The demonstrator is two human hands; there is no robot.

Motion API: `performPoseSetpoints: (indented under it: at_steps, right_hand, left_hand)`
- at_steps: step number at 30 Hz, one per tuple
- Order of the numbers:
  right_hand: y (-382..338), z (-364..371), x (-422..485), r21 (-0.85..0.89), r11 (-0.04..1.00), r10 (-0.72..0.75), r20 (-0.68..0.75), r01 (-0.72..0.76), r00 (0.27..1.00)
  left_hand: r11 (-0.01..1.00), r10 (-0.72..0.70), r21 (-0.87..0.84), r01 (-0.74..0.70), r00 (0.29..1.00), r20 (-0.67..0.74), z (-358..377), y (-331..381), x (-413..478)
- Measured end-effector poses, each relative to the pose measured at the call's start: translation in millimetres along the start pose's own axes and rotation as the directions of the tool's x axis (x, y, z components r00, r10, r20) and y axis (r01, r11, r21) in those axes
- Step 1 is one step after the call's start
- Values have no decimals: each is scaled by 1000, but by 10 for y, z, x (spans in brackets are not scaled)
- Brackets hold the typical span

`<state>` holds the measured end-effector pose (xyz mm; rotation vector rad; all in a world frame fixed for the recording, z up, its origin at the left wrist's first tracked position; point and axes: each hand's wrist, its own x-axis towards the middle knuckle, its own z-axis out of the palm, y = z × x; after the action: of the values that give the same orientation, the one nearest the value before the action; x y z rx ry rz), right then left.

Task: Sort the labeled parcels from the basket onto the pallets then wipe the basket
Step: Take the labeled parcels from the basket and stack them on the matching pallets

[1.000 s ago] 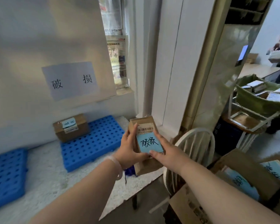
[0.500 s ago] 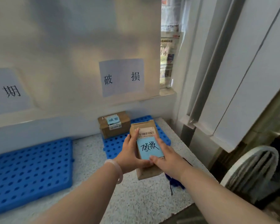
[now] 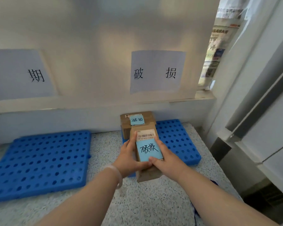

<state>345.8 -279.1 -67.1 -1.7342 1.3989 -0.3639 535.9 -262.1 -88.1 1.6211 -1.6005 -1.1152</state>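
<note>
Item in hand: brown cardboard parcel (image 3: 147,172), blue label reading 破损, barcode sticker above it. Held above the bench (image 3: 153,201) at the near edge of the right pallet (image 3: 176,141). Left hand (image 3: 129,159) and right hand (image 3: 168,159) clasp its two long sides, fingers (image 3: 157,141) closed on the cardboard and thumbs across the label's near edge.

Already placed: one parcel on pallet (image 3: 138,122), same 破损 label, at 12 o'clock from the held parcel, against the wall.

Destination: right pallet, under the wall sign (image 3: 157,71) reading 破损; labels and sign match.

Other pallet: left pallet (image 3: 39,160), at 9 o'clock, under a second sign (image 3: 21,74) ending in 期; no parcels on it.

Progress, as judged: early to middle of sorting. One parcel down, a second about to land. The basket is out of view, so the remaining count cannot be told; wiping is presumably not started.
</note>
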Motion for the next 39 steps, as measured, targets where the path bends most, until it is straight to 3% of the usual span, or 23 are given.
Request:
performPoseSetpoints:
  at_steps: [8, 13, 17, 24, 39]
  right_hand:
    - [88, 77, 797, 39, 999, 24, 134, -29, 991]
    - [205, 190, 1139, 26, 999, 25, 213, -31, 977]
    - [273, 275, 1320, 41, 998, 29, 224, -39, 974]
    - [282, 395, 1537, -3, 1000, 7, 193, -6, 981]
    - [320, 349, 1462, 6, 1000, -18, 204, 17, 979]
  left_hand:
    - [985, -139, -104, 139, 990, 7, -136, -337, 524]
    - [979, -195, -52, 196, 980, 33, -160, -505, 756]
    - [971, -237, -21, 238, 970, 60, -174, -621, 912]
    - [933, -322, -113, 343, 931, 173, -305, -755, 1014]
    - [929, -304, -160, 333, 935, 181, -258, -727, 968]
